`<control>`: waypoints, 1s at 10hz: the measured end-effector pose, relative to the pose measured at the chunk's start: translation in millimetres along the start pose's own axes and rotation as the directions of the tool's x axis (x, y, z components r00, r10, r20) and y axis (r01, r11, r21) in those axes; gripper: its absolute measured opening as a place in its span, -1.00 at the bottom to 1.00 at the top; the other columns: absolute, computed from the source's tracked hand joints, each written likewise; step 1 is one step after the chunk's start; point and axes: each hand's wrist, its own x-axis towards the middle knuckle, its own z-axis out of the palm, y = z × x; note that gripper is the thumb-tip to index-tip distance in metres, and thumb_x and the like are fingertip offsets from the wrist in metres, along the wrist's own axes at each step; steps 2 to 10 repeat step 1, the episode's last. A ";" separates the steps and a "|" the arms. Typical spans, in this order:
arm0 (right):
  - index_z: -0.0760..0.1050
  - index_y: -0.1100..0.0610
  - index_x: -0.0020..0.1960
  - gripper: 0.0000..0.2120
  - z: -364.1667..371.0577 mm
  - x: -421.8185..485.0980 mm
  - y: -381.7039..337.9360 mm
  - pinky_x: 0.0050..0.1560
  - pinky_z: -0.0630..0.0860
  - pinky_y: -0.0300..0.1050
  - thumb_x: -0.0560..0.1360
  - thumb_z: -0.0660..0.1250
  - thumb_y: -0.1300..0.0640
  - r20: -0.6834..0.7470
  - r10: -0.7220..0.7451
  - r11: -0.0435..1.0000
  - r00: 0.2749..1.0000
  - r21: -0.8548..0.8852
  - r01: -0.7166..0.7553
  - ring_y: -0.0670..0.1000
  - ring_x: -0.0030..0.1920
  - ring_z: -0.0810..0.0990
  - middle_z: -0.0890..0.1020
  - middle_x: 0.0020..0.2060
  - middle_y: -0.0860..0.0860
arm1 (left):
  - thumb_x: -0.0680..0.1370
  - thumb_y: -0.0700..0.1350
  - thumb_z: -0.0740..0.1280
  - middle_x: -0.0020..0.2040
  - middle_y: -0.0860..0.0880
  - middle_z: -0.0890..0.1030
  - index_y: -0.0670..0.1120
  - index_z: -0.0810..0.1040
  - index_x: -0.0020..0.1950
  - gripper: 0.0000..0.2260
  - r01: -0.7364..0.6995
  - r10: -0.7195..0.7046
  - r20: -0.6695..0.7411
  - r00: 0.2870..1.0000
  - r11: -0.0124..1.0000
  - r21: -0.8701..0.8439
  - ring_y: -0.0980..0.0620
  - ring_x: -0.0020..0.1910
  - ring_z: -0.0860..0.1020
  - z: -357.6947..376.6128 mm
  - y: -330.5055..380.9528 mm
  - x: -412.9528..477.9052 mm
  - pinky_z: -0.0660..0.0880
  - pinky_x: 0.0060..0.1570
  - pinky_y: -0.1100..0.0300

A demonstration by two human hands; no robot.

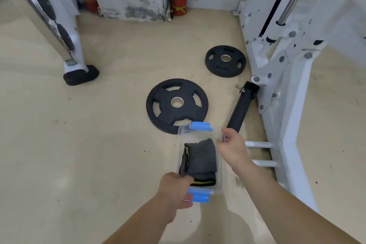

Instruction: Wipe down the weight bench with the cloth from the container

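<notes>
A clear plastic container with blue clip handles at its near and far ends is held above the floor. Inside lies a folded dark grey cloth with a yellow-green edge. My left hand grips the container's near end by the blue clip. My right hand pinches the far right rim, where a clear lid seems to sit; whether it is lifted I cannot tell. No weight bench pad is visible.
Two black weight plates lie on the beige floor, the large plate just beyond the container and a smaller plate farther right. A black bar leans by the white rack frame. Another machine's leg stands at left.
</notes>
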 end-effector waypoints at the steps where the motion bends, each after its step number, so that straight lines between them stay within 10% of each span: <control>1: 0.56 0.06 0.30 -0.71 -8.1 -11.0 -8.9 0.12 0.54 -0.16 0.60 0.29 0.20 -0.017 -0.016 1.000 1.000 0.022 0.016 0.01 0.14 0.61 0.63 0.23 0.01 | 0.51 -0.18 0.34 -0.09 -0.15 0.58 -0.23 0.59 0.06 -0.82 -0.112 0.113 -0.019 0.993 0.991 0.069 -0.12 -0.17 0.67 -3.5 23.3 -22.2 0.68 -0.10 -0.01; 10: 0.56 0.06 0.30 -0.71 -8.1 -11.0 -8.9 0.12 0.54 -0.16 0.60 0.29 0.20 -0.017 -0.016 1.000 1.000 0.022 0.016 0.01 0.14 0.61 0.63 0.23 0.01 | 0.51 -0.18 0.34 -0.09 -0.15 0.58 -0.23 0.59 0.06 -0.82 -0.112 0.113 -0.019 0.993 0.991 0.069 -0.12 -0.17 0.67 -3.5 23.3 -22.2 0.68 -0.10 -0.01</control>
